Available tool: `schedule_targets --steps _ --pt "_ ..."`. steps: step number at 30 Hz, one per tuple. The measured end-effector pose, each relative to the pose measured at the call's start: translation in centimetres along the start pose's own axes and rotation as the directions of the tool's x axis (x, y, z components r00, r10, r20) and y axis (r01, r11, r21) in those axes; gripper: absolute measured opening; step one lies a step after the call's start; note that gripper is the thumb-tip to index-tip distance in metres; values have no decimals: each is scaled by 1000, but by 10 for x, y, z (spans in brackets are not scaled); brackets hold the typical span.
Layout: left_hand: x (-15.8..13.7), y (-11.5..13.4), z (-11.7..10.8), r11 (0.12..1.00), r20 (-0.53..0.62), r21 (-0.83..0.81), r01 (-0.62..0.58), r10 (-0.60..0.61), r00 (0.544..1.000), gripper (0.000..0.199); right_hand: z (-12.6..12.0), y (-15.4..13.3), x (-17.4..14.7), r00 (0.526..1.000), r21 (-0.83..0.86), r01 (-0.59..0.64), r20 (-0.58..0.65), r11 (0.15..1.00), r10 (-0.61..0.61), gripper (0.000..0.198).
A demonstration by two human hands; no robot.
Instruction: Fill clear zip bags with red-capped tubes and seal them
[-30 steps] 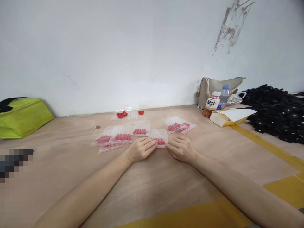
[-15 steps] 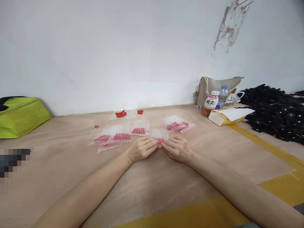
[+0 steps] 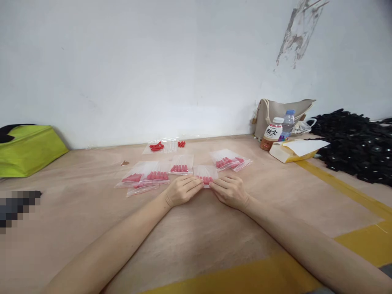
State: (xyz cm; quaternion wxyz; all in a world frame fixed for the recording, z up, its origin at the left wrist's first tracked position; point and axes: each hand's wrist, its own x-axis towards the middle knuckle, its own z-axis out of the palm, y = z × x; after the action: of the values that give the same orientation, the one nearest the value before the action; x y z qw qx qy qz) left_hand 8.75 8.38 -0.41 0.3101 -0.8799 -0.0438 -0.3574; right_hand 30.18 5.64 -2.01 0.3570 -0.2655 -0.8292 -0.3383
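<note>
A small clear zip bag (image 3: 206, 170) with red-tipped sticks inside lies flat on the brown-covered table. My left hand (image 3: 183, 190) pinches its near left edge, fingers pressed together. At the near right edge, my right hand (image 3: 229, 192) grips the same bag, with a short gap between the two hands. Just beyond my left hand is another filled bag (image 3: 181, 164). Several overlapping filled bags (image 3: 147, 175) spread out to the left. Two more overlapping bags (image 3: 228, 160) rest past my right hand.
Against the wall lies a clear sheet with loose red pieces (image 3: 157, 146) on it. A yellow-green bag (image 3: 30, 151) stands far left. To the right are a drink bottle (image 3: 271, 134), a water bottle (image 3: 288, 122), an open box (image 3: 284, 152), a beige bag (image 3: 284, 107) and a black heap (image 3: 358, 143).
My hands stay at the bag's near edge, with hardly any movement. The whole view has shifted very slightly.
</note>
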Motion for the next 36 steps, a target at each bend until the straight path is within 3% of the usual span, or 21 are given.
schedule_targets --steps 8,13,17,20,24,26,31,36 --pt "-11 -5 -5 999 45 -27 46 -44 998 22 -3 0 0 997 38 -74 -17 997 74 14" --pt "-8 -5 -2 998 40 -29 54 -53 998 20 -2 -4 6 1000 14 -16 -11 1000 16 13" --pt "-6 -3 -1 973 28 -115 200 -198 980 18 4 -5 8 999 13 -15 39 1000 14 18" --pt "-5 3 -2 892 101 -206 403 -391 915 28 8 -5 7 995 56 -87 54 995 84 18" --pt "-3 11 -1 671 237 -332 663 -622 747 22 10 -6 6 985 125 -152 96 980 141 16" --pt "-2 13 -1 603 279 -379 702 -648 708 17 8 -7 5 980 139 -168 135 976 149 16" --pt "2 11 -5 529 368 -422 736 -642 673 14 7 -10 5 931 147 -303 256 942 259 16" --pt "6 16 -5 361 457 -410 837 -713 531 15 11 -13 11 831 246 -536 326 808 451 11"
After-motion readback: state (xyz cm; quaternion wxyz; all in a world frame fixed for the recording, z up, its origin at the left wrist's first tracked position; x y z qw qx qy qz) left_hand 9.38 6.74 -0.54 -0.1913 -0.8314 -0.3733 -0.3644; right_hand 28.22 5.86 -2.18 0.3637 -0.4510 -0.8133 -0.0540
